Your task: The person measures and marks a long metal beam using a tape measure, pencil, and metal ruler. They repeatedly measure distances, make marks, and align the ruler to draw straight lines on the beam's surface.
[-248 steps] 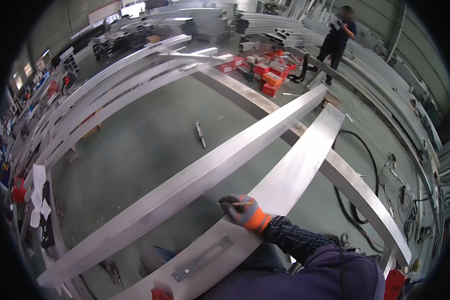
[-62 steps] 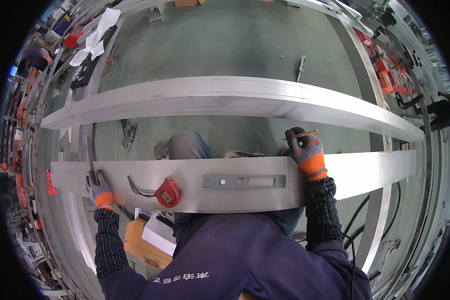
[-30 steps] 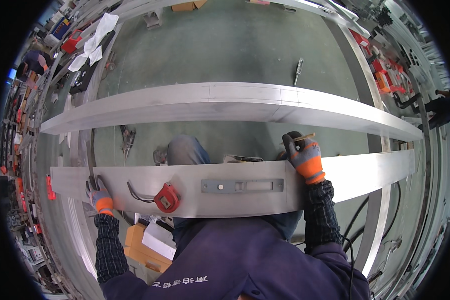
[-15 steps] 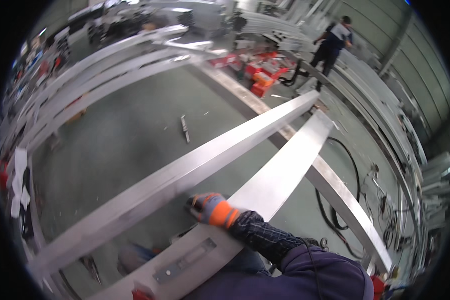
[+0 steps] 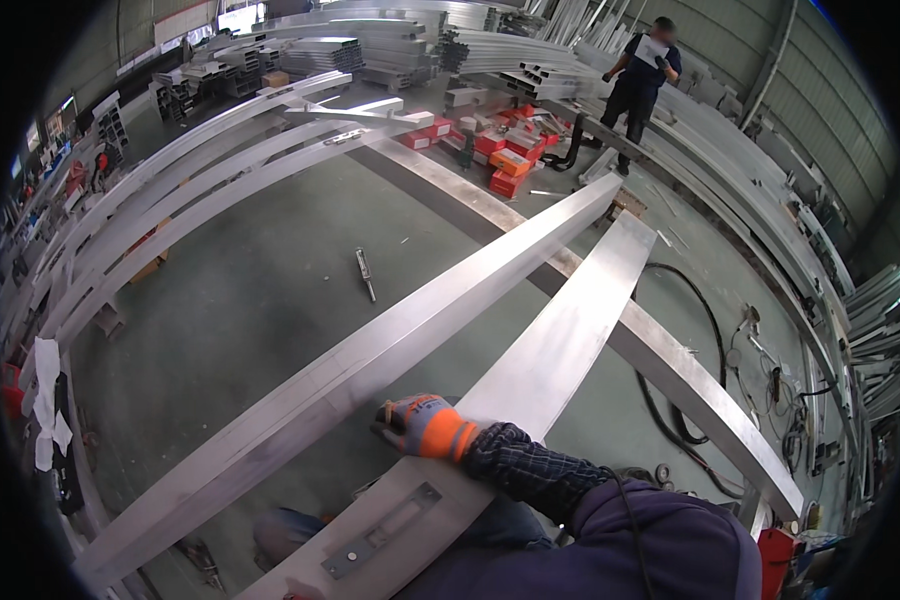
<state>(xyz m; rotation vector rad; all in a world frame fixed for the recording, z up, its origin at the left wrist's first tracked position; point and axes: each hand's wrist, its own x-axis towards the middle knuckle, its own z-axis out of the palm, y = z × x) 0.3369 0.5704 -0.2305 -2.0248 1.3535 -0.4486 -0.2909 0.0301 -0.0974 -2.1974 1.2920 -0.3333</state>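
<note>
The right hand (image 5: 425, 425) is curled, forearm (image 5: 535, 460) slanting back to its right, near beam (image 5: 560, 340) beneath its wrist; whether it grasps anything, I cannot tell.

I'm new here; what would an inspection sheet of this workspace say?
Surface: near beam, silver, crossing over a crossbeam
Job's things: grey slotted plate on the near beam; second beam alongside, apart
Clutter: red boxes, slim tool on the floor
Hands: right hand gloved, fingers curled, at near beam's edge, grip unclear; left hand not in view
Cables: black cable looped on the floor
Surroundings: person holding paper, stacked metal bars
</note>
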